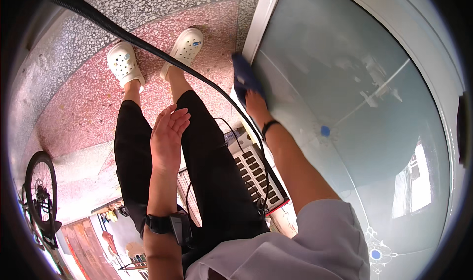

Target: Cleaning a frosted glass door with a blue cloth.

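My right hand (257, 104), with a black band on its wrist, is shut on a dark blue cloth (244, 75). The cloth lies at the lower corner of a white frame (260, 25) around a glossy grey-green panel (314, 77) with small blue and white ornaments. The cloth's outline is slightly blurred. My left hand (168, 136) is raised over my legs, its fingers loosely curled and apart, nothing in it. A black strap with a small device (179, 226) is around the left wrist. A black ribbed cord or tube (147, 47) crosses the view in front of my legs.
My feet in cream clogs (123, 65) stand on a red and grey terrazzo floor (77, 99). Beside my right leg is a white unit with rows of dark rectangular openings (258, 176) and thin black cables. A bicycle wheel (40, 191) shows at far left, a shelf (107, 206) at lower left.
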Available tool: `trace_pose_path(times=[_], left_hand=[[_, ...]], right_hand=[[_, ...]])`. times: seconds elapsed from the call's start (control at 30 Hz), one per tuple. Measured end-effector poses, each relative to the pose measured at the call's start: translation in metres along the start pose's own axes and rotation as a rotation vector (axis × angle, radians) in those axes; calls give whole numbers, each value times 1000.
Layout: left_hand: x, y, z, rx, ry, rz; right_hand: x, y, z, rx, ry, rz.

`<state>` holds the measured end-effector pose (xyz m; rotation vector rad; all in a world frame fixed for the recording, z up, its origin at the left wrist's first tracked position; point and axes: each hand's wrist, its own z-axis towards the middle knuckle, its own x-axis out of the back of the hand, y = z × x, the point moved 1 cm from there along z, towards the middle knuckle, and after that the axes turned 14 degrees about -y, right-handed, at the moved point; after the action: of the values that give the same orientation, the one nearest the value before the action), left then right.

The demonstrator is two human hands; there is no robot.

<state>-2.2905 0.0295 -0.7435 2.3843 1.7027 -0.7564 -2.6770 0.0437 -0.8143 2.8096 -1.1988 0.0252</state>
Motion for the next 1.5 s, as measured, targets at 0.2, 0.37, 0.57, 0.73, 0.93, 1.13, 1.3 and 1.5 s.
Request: trace_pose_path(times=[0.2,0.37,0.57,0.73,0.93,1.13,1.3,1.5], left_hand=[[8,1,-1,-28,-101,-48],[-3,-7,4,-36,-9,-21],[-8,-15,18,-33,30,31],[-7,-15,20,-59,11,66],[-9,-7,16,-40,-22,75],[-27,-2,10,14,-82,95],[-21,-11,6,21,-151,117],[15,-12,-7,-18,3,211]], right_hand=[[-23,-3,-40,-20,-232,133],[121,64,41,-127,274,-40],[281,132,111,-303,683,-273],[217,112,132,-239,552,-245],[0,15,109,23,200,159],[-137,-48,46,21,-65,118],[-97,-31,31,68,-58,-74],[29,41,37,-84,183,-46]])
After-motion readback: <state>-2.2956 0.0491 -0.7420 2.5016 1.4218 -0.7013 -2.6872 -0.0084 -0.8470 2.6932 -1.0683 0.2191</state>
